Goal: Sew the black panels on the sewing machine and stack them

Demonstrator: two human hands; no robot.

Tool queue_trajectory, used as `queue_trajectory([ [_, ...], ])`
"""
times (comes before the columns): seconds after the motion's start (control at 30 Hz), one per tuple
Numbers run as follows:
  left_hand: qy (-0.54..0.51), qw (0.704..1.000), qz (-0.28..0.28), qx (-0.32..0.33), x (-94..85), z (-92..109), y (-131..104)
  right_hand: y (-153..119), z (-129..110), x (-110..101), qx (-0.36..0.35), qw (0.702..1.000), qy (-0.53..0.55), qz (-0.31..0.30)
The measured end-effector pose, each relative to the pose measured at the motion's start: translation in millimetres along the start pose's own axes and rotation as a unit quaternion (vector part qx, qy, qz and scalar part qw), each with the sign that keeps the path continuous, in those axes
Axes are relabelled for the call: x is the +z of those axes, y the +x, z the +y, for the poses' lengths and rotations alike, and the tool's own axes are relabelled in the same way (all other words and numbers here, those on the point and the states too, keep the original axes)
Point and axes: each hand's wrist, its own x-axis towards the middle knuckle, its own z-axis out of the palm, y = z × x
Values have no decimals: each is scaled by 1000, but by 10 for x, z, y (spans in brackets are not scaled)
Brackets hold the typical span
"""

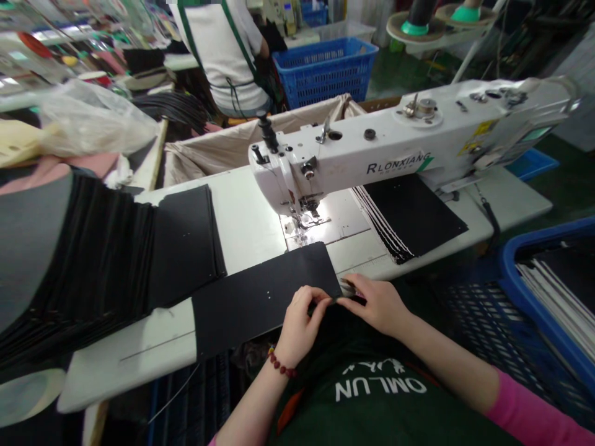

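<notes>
A flat black rectangular panel [264, 288] with small holes lies at the table's front edge, its near side jutting past the edge. My left hand [302, 316] is closed in a pinch on the panel's near right corner. Right beside it, my right hand [372, 303] is also pinched, thumb and finger meeting the left fingertips at that corner. Something small and greyish shows under its fingers, too hidden to name. Just beyond the panel stands the white sewing machine [334, 158], its lit needle area [304, 226] apart from both hands.
Left on the table are a stack of black panels [186, 241] and a thick pile of dark curved pieces [93, 248]. More black pieces with pale edges [413, 214] lie under the machine arm. A blue crate [511, 260] stands right; a person [232, 56] sits beyond the table.
</notes>
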Motion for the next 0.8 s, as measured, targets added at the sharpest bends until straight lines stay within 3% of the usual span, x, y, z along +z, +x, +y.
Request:
queue_trajectory([
  [0.1,-114,993,-17,-41,-222,-24,-47,58,5,84,-34,999,-19,-31],
  [0.17,-146,987,-68,-14,-451,-56,-123,78,12,137,-34,998,-36,-40],
  [0.27,-2,993,-108,53,-820,-155,-291,90,9,137,-35,999,-22,-22],
  [0.37,217,974,-45,55,-1146,-319,-491,116,-24,21,-53,997,52,11],
  [0.43,256,966,-13,45,-1356,-417,-638,151,-62,-103,-60,989,133,30],
  [0.5,221,975,32,9,-1562,-450,-787,194,-110,-239,-38,979,196,47],
  [0.57,168,977,119,-54,-1738,-404,-915,236,-167,-364,-2,971,229,66],
  [0.67,83,953,240,-164,-1885,-262,-1021,283,-257,-489,29,960,268,75],
  [0.73,3,937,263,-230,-1909,-185,-1032,299,-308,-526,43,951,299,67],
  [0.8,-84,926,251,-268,-1902,-145,-1016,303,-339,-538,59,943,322,63],
])
